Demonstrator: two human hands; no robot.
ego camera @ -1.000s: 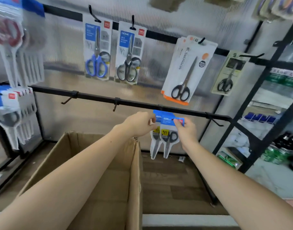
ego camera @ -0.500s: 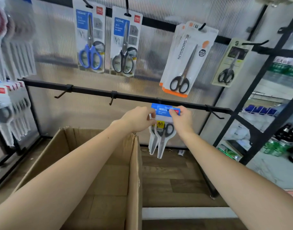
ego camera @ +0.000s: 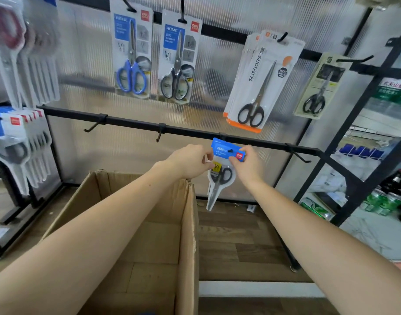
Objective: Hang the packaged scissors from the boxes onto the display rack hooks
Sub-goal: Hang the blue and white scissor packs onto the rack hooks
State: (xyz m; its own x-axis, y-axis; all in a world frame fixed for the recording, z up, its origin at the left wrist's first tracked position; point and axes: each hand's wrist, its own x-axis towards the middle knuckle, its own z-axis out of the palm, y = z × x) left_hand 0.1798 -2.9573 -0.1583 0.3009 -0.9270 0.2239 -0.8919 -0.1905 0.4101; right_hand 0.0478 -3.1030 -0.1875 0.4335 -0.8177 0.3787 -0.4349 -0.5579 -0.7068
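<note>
Scissors pack (ego camera: 220, 176) now on hook (ego camera: 230, 150)

A translucent ribbed plastic wall panel (ego camera: 217, 87) fills the back of the view, lit softly from behind so that blurred shapes show through it. Below it runs a brown wood-plank floor (ego camera: 236, 242), crossed near the bottom by a pale white strip (ego camera: 258, 289). On the right stands a black metal shelving frame (ego camera: 354, 142) holding green cans (ego camera: 376, 201) and dark bottles, over a pale marbled floor (ego camera: 376, 235).
</note>
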